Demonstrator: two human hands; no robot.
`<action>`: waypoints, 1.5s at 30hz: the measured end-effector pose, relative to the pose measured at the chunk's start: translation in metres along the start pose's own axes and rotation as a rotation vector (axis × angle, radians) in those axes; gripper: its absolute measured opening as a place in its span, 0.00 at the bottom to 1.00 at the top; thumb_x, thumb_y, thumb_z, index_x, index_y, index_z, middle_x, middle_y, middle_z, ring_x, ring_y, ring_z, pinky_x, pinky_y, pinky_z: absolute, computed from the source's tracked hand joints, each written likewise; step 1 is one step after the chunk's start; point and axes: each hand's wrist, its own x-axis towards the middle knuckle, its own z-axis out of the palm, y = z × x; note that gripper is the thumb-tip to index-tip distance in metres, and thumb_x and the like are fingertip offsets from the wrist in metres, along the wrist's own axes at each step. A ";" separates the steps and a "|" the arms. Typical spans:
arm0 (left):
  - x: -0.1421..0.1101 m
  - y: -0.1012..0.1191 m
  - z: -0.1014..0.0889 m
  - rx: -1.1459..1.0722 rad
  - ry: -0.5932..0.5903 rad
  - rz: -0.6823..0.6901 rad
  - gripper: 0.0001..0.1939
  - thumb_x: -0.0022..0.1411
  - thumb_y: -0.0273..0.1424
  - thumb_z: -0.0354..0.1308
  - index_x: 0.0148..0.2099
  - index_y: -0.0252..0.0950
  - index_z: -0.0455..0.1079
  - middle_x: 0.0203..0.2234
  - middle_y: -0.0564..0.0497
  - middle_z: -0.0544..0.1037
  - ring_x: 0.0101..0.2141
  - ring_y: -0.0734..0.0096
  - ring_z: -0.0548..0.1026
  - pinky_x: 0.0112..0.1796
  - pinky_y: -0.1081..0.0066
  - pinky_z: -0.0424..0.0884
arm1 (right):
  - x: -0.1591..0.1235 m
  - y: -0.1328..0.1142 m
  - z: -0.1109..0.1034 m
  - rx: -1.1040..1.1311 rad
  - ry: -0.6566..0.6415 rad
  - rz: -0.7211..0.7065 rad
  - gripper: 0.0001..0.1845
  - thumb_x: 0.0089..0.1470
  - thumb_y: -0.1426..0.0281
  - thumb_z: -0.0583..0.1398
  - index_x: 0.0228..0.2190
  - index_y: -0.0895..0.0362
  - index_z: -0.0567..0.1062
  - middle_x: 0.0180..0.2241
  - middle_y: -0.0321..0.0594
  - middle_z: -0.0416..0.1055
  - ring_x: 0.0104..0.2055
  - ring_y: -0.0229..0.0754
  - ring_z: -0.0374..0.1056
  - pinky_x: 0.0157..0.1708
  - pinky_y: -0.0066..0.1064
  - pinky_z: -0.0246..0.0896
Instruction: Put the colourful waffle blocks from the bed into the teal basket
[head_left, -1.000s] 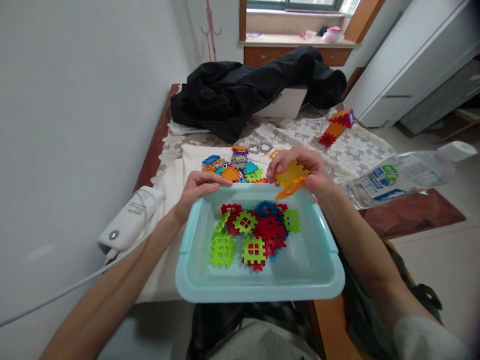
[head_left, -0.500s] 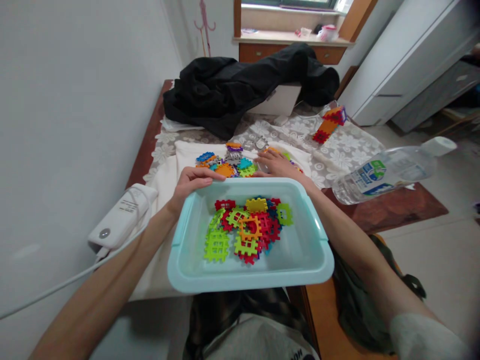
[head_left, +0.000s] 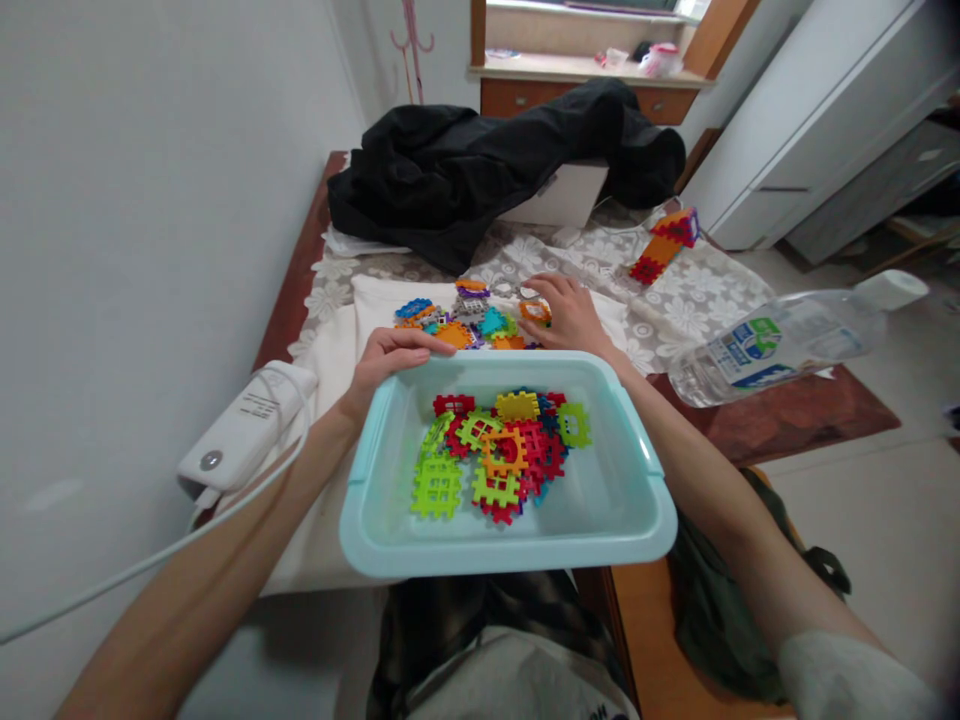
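Observation:
A light-blue plastic basin [head_left: 622, 520] is tilted toward me, holding several red, lime-green, orange and yellow notched building pieces [head_left: 504, 455]. My left hand [head_left: 390, 365] grips its far left corner, fingers along the rim and thumb against it. Beyond the far rim lies a pile of mixed pieces [head_left: 454, 333] in orange, blue, grey and teal. Over the right end of that pile is my right hand [head_left: 566, 318], fingers curved and apart, with an orange piece [head_left: 535, 312] between thumb and fingers. Whether they touch it is unclear.
White cloth [head_left: 330, 350] lies under the pile. A clear bottle [head_left: 787, 340] stands at the right, behind it a joined orange-red piece structure [head_left: 664, 246]. A white power bank [head_left: 251, 430] with a cable is at the left. Black fabric [head_left: 487, 165] covers the table's back.
My right hand has lifted from lying flat on the pile to a curved shape, uncovering an orange piece. My left hand keeps its place on the basin. The view has shifted slightly.

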 end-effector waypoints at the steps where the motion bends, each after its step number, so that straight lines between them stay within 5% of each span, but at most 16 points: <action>1: 0.000 0.000 0.000 0.001 0.000 0.000 0.10 0.48 0.33 0.72 0.34 0.35 0.90 0.28 0.45 0.88 0.25 0.69 0.80 0.26 0.75 0.71 | -0.001 0.002 0.000 -0.036 -0.026 0.016 0.30 0.66 0.59 0.64 0.64 0.57 0.75 0.68 0.57 0.71 0.69 0.67 0.65 0.67 0.61 0.62; 6: 0.000 -0.001 0.000 0.014 0.005 0.010 0.11 0.48 0.34 0.73 0.34 0.35 0.89 0.30 0.43 0.89 0.24 0.68 0.80 0.26 0.74 0.72 | 0.000 0.013 0.002 -0.067 -0.194 0.041 0.23 0.67 0.66 0.59 0.59 0.59 0.80 0.60 0.56 0.78 0.60 0.63 0.74 0.61 0.52 0.69; 16: 0.000 -0.004 0.000 0.005 0.022 0.010 0.10 0.49 0.33 0.72 0.35 0.35 0.90 0.30 0.44 0.89 0.25 0.68 0.81 0.26 0.74 0.73 | 0.005 0.010 -0.004 -0.001 -0.024 0.063 0.11 0.67 0.64 0.60 0.42 0.56 0.82 0.46 0.52 0.79 0.48 0.56 0.74 0.50 0.44 0.68; 20: -0.001 -0.004 0.001 0.010 0.027 0.011 0.11 0.48 0.34 0.73 0.34 0.34 0.89 0.30 0.43 0.89 0.24 0.68 0.81 0.26 0.75 0.73 | 0.006 -0.001 -0.006 0.258 0.161 0.114 0.17 0.64 0.52 0.65 0.37 0.53 0.77 0.38 0.44 0.77 0.41 0.50 0.72 0.47 0.42 0.68; 24: 0.000 -0.002 0.001 0.005 0.026 0.020 0.10 0.48 0.33 0.73 0.34 0.35 0.90 0.31 0.43 0.89 0.25 0.69 0.81 0.27 0.76 0.73 | 0.010 -0.019 -0.019 0.852 0.279 0.157 0.29 0.60 0.37 0.65 0.34 0.50 0.74 0.32 0.35 0.74 0.33 0.42 0.70 0.37 0.35 0.69; 27: 0.000 -0.002 0.001 0.008 0.024 0.021 0.10 0.47 0.33 0.73 0.33 0.36 0.90 0.31 0.43 0.89 0.25 0.69 0.81 0.26 0.76 0.73 | 0.005 -0.037 -0.041 1.191 0.195 0.055 0.32 0.55 0.33 0.67 0.35 0.49 0.77 0.34 0.36 0.76 0.32 0.41 0.72 0.32 0.33 0.70; 32: 0.000 -0.002 0.000 0.017 0.029 0.012 0.10 0.48 0.34 0.72 0.34 0.35 0.89 0.30 0.44 0.89 0.25 0.67 0.81 0.26 0.74 0.73 | -0.011 -0.058 -0.064 1.349 -0.257 -0.129 0.45 0.49 0.25 0.64 0.48 0.49 0.84 0.39 0.44 0.84 0.45 0.53 0.82 0.44 0.42 0.79; 35: 0.001 -0.001 -0.001 0.028 0.018 0.010 0.10 0.48 0.34 0.73 0.34 0.35 0.89 0.30 0.44 0.89 0.24 0.68 0.81 0.25 0.74 0.73 | -0.011 -0.058 -0.056 1.315 -0.226 -0.050 0.50 0.53 0.22 0.54 0.51 0.49 0.85 0.45 0.45 0.85 0.51 0.56 0.82 0.51 0.48 0.80; 38: 0.002 -0.001 -0.002 0.024 0.008 0.001 0.10 0.47 0.33 0.73 0.34 0.36 0.89 0.29 0.44 0.89 0.23 0.69 0.80 0.24 0.75 0.72 | -0.005 -0.048 -0.035 1.023 -0.149 0.009 0.39 0.65 0.32 0.56 0.57 0.46 0.82 0.55 0.44 0.83 0.59 0.54 0.79 0.61 0.50 0.75; 42: 0.005 -0.002 -0.002 0.003 0.018 -0.013 0.09 0.46 0.33 0.73 0.33 0.37 0.89 0.28 0.45 0.88 0.23 0.70 0.79 0.24 0.76 0.72 | 0.001 -0.028 -0.006 0.471 -0.324 -0.226 0.26 0.70 0.52 0.63 0.64 0.47 0.78 0.69 0.47 0.72 0.73 0.56 0.65 0.74 0.58 0.57; 45: 0.005 -0.004 -0.002 0.000 0.038 -0.003 0.10 0.46 0.33 0.72 0.32 0.36 0.89 0.28 0.45 0.88 0.23 0.70 0.79 0.24 0.76 0.71 | 0.004 -0.019 0.007 0.285 -0.379 -0.355 0.19 0.70 0.60 0.63 0.58 0.50 0.81 0.64 0.48 0.76 0.69 0.55 0.69 0.72 0.56 0.59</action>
